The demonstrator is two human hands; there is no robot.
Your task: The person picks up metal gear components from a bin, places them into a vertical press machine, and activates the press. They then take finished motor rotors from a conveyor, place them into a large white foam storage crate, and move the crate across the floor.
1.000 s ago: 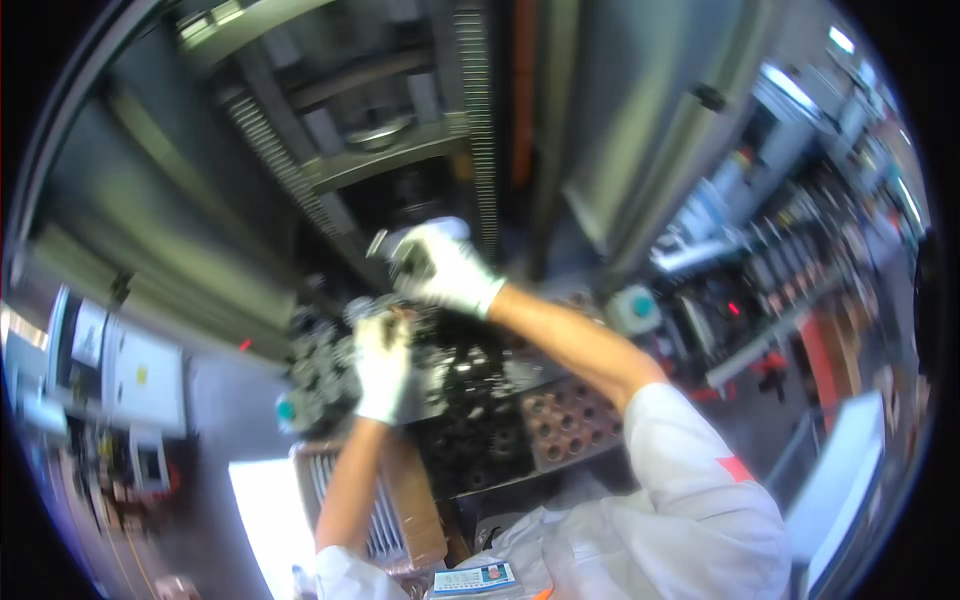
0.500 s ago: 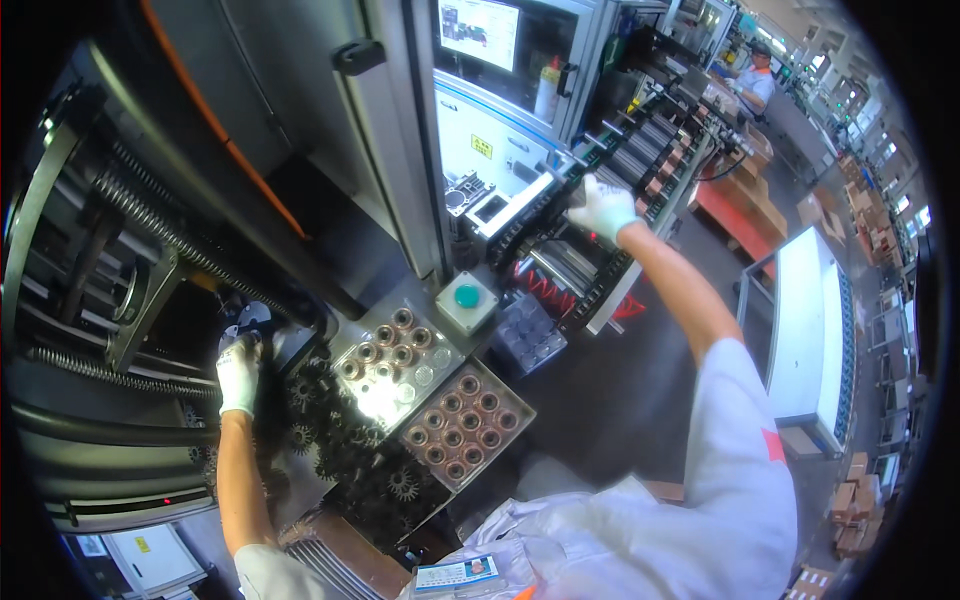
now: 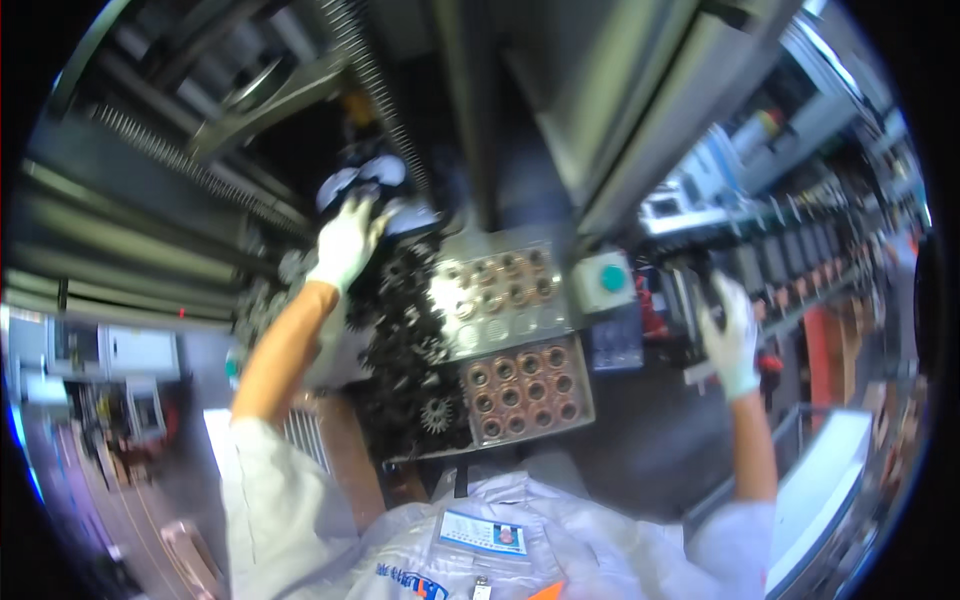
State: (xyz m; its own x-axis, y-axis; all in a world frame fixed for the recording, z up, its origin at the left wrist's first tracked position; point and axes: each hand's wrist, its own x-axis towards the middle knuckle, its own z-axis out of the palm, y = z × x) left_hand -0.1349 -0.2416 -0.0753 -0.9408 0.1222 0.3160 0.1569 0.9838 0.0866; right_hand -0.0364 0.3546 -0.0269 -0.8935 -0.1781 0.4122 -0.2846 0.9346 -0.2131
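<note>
My left hand (image 3: 345, 245), in a white glove, reaches up over a heap of black toothed gears (image 3: 410, 345). Its fingertips touch a pale rounded piece (image 3: 362, 180) at the mouth of the machine; whether it grips anything is unclear. My right hand (image 3: 730, 340), also gloved, is stretched far to the right. Its fingers curl around a dark part (image 3: 708, 298) on a long rack of dark holders (image 3: 800, 260). Between my arms lie a silver tray (image 3: 500, 325) and a brown tray (image 3: 470, 400), both holding ring-shaped metal parts.
A grey box with a round green button (image 3: 605, 280) sits right of the silver tray. Long coil springs and steel bars of the machine (image 3: 200, 170) fill the upper left. A steel column (image 3: 620, 130) rises at centre right. A white surface (image 3: 820, 480) lies at lower right.
The view has swung left and tilted. My left hand has risen from the gears' left edge to the pale piece at the machine. My right hand stays at the rack, now curled on a part.
</note>
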